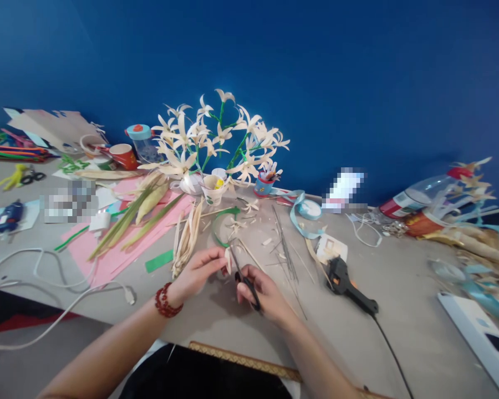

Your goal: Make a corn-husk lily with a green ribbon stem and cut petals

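Observation:
My left hand, with a red bead bracelet on the wrist, pinches a small pale strip of dried leaf just above the grey table. My right hand is closed round the black handles of a pair of scissors, whose blades point up toward the strip. A bundle of dried leaf strips lies just left of my hands. Behind them stands a bouquet of pale handmade flowers on green stems.
A black glue gun with its cord lies to the right. Thin wires, a blue ribbon roll, pink paper with green leaves, white cables, cups and a red mug crowd the table. A plastic bottle lies at far right.

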A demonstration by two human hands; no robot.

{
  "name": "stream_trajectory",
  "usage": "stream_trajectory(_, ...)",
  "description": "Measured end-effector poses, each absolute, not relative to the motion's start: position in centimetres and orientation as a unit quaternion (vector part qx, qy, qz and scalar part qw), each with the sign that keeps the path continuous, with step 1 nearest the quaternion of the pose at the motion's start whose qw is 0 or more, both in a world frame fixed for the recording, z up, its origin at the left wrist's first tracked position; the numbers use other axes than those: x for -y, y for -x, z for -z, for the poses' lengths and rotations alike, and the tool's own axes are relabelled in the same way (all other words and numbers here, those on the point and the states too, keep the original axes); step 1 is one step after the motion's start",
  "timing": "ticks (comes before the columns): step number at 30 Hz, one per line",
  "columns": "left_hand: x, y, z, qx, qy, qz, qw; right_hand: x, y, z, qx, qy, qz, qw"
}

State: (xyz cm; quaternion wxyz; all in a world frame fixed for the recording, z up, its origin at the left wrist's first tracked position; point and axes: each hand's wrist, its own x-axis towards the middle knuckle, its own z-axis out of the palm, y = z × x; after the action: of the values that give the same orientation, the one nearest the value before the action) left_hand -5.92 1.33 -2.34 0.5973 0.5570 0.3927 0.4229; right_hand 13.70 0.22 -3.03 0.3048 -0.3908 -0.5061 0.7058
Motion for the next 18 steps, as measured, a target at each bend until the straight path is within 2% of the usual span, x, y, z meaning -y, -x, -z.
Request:
stream_trajectory(5, -1.34, 6.31, 2.62, -0.42, -0.574, -0.435, 0.552, 0.1, -13.52, 3.37, 0.526, 0.377, -0.712, 0.273)
stream_trajectory(18, -1.2, 6.23, 2.41, -0.418, -0.605, -0.423, 0.53, 0.36, -13.3, 4.02, 0.512, 0.397, -0.713, 0.268)
